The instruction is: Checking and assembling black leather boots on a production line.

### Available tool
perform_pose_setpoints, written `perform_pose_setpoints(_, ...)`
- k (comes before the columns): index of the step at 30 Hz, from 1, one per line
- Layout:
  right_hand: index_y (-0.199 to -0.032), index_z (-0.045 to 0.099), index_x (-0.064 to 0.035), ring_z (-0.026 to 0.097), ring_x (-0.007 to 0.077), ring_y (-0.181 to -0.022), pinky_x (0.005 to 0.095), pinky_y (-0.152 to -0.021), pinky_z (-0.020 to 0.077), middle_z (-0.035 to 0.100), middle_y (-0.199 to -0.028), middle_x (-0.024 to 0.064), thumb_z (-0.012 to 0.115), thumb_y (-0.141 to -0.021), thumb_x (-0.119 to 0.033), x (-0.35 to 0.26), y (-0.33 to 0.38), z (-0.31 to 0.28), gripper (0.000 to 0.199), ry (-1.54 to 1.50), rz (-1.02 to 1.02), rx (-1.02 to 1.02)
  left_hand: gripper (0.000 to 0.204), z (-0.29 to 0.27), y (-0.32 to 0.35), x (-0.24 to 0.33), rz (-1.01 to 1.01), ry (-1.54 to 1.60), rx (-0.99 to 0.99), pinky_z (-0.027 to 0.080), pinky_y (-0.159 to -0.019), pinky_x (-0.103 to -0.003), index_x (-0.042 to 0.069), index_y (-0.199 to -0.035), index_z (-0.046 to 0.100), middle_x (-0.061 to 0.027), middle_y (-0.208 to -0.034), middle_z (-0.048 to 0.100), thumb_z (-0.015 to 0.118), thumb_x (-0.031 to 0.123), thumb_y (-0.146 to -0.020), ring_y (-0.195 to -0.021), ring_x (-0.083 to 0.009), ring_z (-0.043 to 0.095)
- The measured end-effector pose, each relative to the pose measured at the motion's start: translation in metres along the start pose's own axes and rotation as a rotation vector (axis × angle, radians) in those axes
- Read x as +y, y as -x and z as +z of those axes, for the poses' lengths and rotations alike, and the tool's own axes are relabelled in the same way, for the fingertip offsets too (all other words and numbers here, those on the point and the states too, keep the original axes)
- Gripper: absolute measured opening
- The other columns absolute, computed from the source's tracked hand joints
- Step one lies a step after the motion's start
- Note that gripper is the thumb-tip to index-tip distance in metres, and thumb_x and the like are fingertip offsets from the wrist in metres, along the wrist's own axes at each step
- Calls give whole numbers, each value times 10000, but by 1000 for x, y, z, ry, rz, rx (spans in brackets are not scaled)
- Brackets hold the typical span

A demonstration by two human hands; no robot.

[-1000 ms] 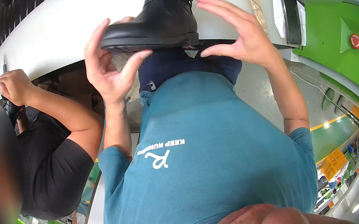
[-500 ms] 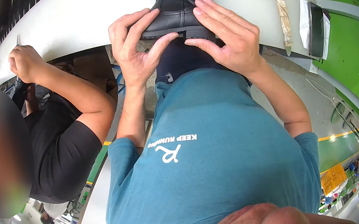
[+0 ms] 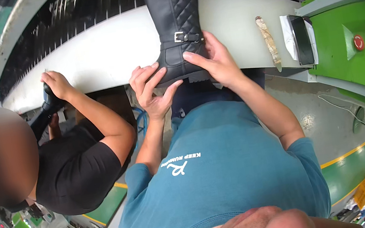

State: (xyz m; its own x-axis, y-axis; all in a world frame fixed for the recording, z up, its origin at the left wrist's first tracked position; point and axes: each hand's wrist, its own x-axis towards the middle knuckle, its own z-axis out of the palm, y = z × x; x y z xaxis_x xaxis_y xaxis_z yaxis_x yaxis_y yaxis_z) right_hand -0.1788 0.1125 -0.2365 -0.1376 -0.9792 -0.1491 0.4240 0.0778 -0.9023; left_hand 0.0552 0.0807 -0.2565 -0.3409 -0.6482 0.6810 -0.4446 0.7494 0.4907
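Both hands steady a tall black boot (image 3: pixel 176 24) lying on the white bench (image 3: pixel 101 55). Left hand (image 3: pixel 153 92) cups its heel; right hand (image 3: pixel 212 59) grips the ankle below the buckle (image 3: pixel 178 37), keeping the boot from rolling.

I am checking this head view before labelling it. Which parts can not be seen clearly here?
- Black boot: its top is cut off by the upper picture edge; its sole is hidden behind both hands.
- Left hand and right hand: palms face the boot, so the contact is unseen.
- Co-worker's hand: its dark object is mostly covered.
- Tan strip on the white bench: too small to identify.
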Motion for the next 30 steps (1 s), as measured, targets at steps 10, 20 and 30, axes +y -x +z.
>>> perform_pose_setpoints(10,-1459,705,-74,661,385,-1239,446,-1062,581,679,-1361,159,913,-852,-62,-36,24,40,642,827,-916,-32,984,26,-66,69,-422,771,322,388,-1271,-447,-64,-1676,340,-209,-1550,574,895,361,-983,-1453,-322,559)
perform_pose_setpoints(20,-1324,640,40,717,134,-858,284,-730,591,712,-1057,110,643,-1182,-365,-87,7,32,429,162,-434,-182,356,8,-88,68,-251,739,408,566,-1079,-366,-87,-1342,744,-154,-1274,805,809,90,-1040,-1158,-217,757)
perform_pose_setpoints(30,-1054,682,-6,655,71,-637,239,-565,525,696,-811,19,689,-1156,-156,-116,24,56,181,55,-399,-199,161,-3,-105,97,-131,441,374,536,-709,-276,-56,-1071,803,-77,-880,778,862,53,-968,-774,-124,692)
